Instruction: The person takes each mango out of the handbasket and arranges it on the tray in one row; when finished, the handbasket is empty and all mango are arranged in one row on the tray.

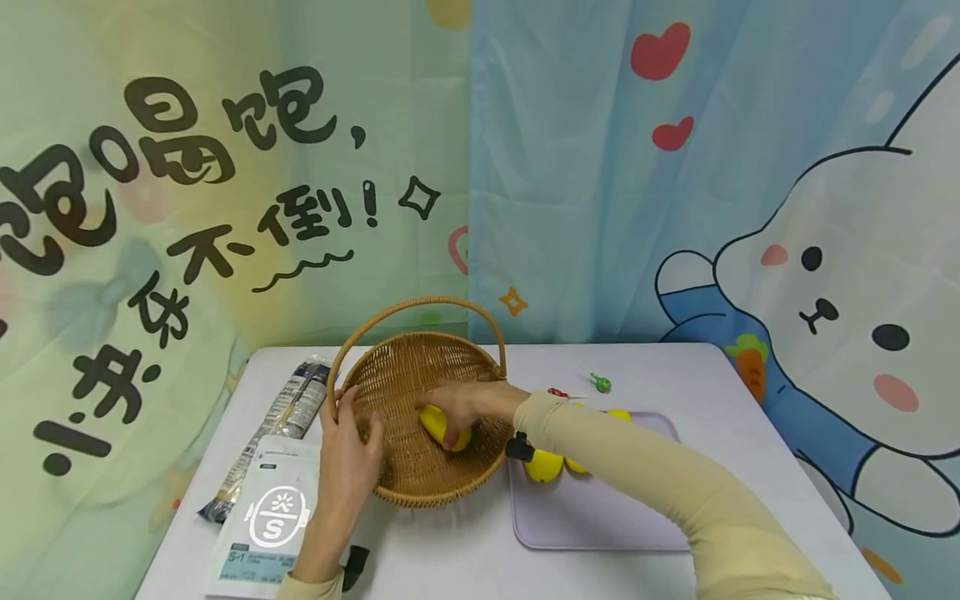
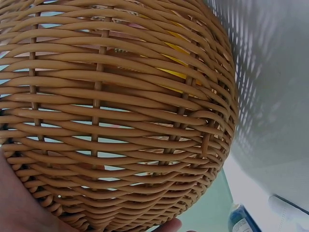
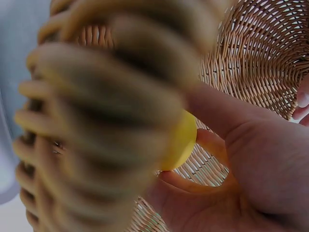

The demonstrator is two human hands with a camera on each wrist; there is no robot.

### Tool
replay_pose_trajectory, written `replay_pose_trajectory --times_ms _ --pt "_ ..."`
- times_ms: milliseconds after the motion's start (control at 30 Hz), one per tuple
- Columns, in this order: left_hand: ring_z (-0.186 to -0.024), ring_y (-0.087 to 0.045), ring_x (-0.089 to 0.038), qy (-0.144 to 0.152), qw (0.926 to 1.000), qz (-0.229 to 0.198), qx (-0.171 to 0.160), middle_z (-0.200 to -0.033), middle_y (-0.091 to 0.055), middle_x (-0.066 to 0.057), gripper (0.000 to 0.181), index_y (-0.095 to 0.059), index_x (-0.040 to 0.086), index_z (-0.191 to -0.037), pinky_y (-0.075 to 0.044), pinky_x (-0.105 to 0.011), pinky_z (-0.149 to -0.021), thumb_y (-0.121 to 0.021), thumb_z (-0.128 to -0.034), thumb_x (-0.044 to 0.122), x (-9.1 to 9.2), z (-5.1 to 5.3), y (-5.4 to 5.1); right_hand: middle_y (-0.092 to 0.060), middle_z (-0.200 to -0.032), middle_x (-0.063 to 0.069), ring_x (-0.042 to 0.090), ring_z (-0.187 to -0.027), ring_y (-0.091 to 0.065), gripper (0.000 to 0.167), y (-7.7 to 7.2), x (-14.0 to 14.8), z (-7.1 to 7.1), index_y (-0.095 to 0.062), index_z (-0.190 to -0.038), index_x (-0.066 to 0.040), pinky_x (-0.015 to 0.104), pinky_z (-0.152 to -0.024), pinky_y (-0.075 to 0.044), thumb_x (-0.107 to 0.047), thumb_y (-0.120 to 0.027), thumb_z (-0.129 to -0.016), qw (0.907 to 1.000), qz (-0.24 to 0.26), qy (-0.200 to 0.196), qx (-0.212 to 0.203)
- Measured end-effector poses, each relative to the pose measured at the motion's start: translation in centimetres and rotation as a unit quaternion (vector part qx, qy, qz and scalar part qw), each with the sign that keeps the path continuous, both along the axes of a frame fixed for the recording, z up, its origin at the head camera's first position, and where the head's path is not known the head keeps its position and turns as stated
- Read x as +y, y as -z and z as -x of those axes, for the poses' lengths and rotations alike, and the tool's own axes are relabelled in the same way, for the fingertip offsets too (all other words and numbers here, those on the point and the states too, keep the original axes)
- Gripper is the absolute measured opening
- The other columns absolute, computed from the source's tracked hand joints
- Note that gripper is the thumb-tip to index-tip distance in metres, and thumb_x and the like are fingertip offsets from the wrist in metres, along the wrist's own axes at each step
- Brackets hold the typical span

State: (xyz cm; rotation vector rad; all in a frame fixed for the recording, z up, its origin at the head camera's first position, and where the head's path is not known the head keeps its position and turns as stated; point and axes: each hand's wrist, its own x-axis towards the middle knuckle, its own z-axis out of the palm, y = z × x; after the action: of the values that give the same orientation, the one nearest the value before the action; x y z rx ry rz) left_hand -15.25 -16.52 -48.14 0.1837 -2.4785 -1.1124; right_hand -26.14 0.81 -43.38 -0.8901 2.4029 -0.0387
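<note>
A wicker basket (image 1: 397, 375) with a tall arched handle stands tilted, its opening facing me. My left hand (image 1: 349, 458) grips its left rim, thumb inside; the left wrist view shows the woven outer wall (image 2: 111, 87) up close. Inside the basket my right hand (image 1: 468, 402) holds a yellow fruit (image 1: 435, 425) low against the weave. In the right wrist view the thumb and fingers curl round this fruit (image 3: 182, 140), partly hidden behind the blurred rim. More yellow fruits (image 1: 543, 467) lie on a lilac tray (image 1: 600, 525), partly covered by my right forearm.
Left of the basket lie a white pouch (image 1: 262, 508) and a long silvery packet (image 1: 296, 404). Behind the tray are a small green item (image 1: 601, 382) and a small red one (image 1: 557, 392). Printed curtains hang behind the white table (image 1: 450, 558).
</note>
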Motion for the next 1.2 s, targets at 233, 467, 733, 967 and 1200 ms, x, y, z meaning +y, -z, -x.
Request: replay_pose_trajectory --times_ms 233,467,733,967,1200 --pt "-0.102 -0.066 -0.046 -0.003 0.9999 0.004 0.013 -0.153 -0.034 -0.031 0.050 -0.048 -0.001 -0.146 -0.059 -0.056 -0.079 -0.060 -0.1004 0.018 0.2 0.0 0.0 -0.040 -0.158 0.013 0.026 -0.145 -0.040 0.082 -0.2 0.2 0.0 -0.042 -0.154 -0.026 0.050 -0.114 -0.043 -0.026 -0.085 -0.083 1.0000 0.002 0.005 -0.002" --pt "-0.100 -0.066 -0.046 0.000 1.0000 0.002 0.008 -0.153 -0.034 -0.031 0.050 -0.048 0.000 -0.146 -0.059 -0.055 -0.077 -0.060 -0.1008 0.018 0.3 -0.1 0.0 -0.040 -0.158 0.013 0.027 -0.146 -0.040 0.083 -0.1 0.4 0.0 -0.041 -0.155 -0.026 0.047 -0.114 -0.043 -0.028 -0.084 -0.084 1.0000 0.004 -0.006 0.002" --pt "-0.103 -0.065 -0.048 0.003 0.9999 0.004 0.016 -0.152 -0.034 -0.031 0.051 -0.047 -0.002 -0.146 -0.058 -0.057 -0.081 -0.061 -0.1000 0.015 0.3 -0.1 0.1 -0.043 -0.155 0.011 0.022 -0.134 -0.050 0.083 -2.0 0.9 0.3 -0.038 -0.157 -0.024 0.038 -0.106 -0.049 -0.028 -0.082 -0.087 0.9985 0.051 -0.021 0.000" --pt "-0.109 -0.064 -0.049 0.005 0.9998 0.004 0.021 -0.152 -0.035 -0.031 0.052 -0.048 -0.003 -0.145 -0.057 -0.057 -0.085 -0.061 -0.0993 0.016 0.4 -0.2 0.1 -0.037 -0.159 0.013 0.024 -0.132 -0.049 0.083 -5.0 1.7 -0.4 -0.036 -0.158 -0.025 0.043 -0.107 -0.047 -0.029 -0.081 -0.088 0.9945 0.099 -0.033 0.001" --pt "-0.105 -0.064 -0.049 0.006 0.9997 0.005 0.022 -0.152 -0.034 -0.032 0.051 -0.047 -0.003 -0.145 -0.057 -0.058 -0.083 -0.061 -0.0991 0.012 0.2 -0.2 -0.2 -0.028 -0.165 0.015 0.030 -0.149 -0.033 0.082 -7.5 3.6 -1.0 -0.035 -0.158 -0.025 0.050 -0.117 -0.039 -0.028 -0.079 -0.089 0.9899 0.138 -0.034 0.008"
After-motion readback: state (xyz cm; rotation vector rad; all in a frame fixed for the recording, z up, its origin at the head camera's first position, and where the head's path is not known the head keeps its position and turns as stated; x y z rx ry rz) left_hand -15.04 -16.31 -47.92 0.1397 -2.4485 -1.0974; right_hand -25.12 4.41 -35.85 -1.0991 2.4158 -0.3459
